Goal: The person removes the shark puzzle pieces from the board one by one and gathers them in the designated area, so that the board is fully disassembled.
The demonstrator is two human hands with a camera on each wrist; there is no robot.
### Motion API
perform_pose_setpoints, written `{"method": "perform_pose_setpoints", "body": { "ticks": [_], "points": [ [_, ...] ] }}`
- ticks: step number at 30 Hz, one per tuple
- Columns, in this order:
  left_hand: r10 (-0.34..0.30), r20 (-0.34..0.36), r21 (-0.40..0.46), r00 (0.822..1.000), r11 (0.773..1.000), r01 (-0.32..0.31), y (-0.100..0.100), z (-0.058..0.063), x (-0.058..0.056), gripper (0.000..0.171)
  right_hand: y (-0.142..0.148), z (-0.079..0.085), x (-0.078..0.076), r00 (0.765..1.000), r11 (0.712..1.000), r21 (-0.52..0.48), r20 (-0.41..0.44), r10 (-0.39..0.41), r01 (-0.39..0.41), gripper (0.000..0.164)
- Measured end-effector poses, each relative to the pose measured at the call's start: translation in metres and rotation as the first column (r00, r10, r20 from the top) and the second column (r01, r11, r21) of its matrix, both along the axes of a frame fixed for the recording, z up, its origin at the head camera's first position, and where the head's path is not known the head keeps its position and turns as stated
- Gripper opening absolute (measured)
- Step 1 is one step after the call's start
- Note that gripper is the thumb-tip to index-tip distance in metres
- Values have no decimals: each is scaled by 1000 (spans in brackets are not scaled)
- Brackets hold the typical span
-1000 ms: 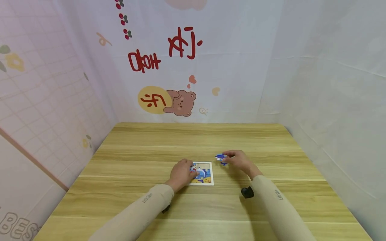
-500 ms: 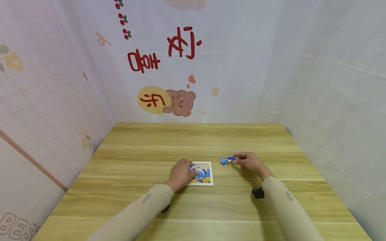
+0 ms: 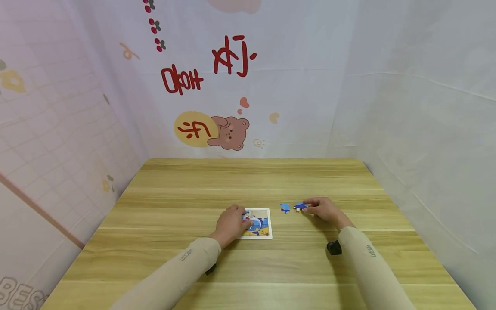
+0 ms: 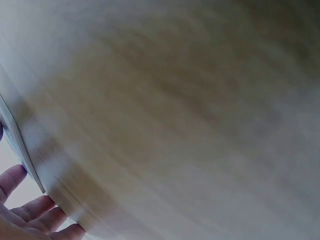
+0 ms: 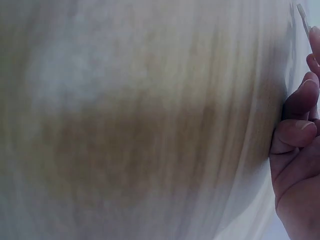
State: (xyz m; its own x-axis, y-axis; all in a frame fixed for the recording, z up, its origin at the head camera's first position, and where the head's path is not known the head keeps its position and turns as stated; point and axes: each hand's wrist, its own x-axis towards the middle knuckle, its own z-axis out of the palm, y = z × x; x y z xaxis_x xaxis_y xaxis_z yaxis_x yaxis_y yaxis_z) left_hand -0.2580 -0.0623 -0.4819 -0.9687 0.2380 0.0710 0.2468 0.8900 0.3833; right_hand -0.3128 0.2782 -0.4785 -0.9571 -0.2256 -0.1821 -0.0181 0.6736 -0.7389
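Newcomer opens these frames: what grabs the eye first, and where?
Probably the big red characters on the back wall, above a printed bear. Next, the puzzle near mid-table, its left part under the left hand. Right of it, the right hand pinches a dark blue piece, with a light blue piece lying between.

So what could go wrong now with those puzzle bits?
The dark blue piece is pinched near its edge by the right hand, so it might slip. The light blue piece lies loose right beside it, so it could get knocked. And the left hand rests over one side of the puzzle board, so a push might slide it.
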Motion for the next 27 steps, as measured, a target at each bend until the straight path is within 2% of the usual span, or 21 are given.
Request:
{"method": "perform_pose_setpoints", "body": {
  "ticks": [8, 16, 27],
  "points": [
    [-3, -9, -1, 1000, 1000, 3, 1, 0, 0, 45, -1, -3, -1, 1000, 1000, -16, -6, 9, -9, 41],
    [-1, -10, 3, 1000, 1000, 1, 0, -2, 1, 46, -5, -7, 1, 999, 1000, -6, -47, 10, -10, 40],
    [-5, -14, 11, 1000, 1000, 5, -2, -5, 0, 45, -7, -9, 3, 996, 997, 79, -89, 14, -7, 41]
  ]
}}
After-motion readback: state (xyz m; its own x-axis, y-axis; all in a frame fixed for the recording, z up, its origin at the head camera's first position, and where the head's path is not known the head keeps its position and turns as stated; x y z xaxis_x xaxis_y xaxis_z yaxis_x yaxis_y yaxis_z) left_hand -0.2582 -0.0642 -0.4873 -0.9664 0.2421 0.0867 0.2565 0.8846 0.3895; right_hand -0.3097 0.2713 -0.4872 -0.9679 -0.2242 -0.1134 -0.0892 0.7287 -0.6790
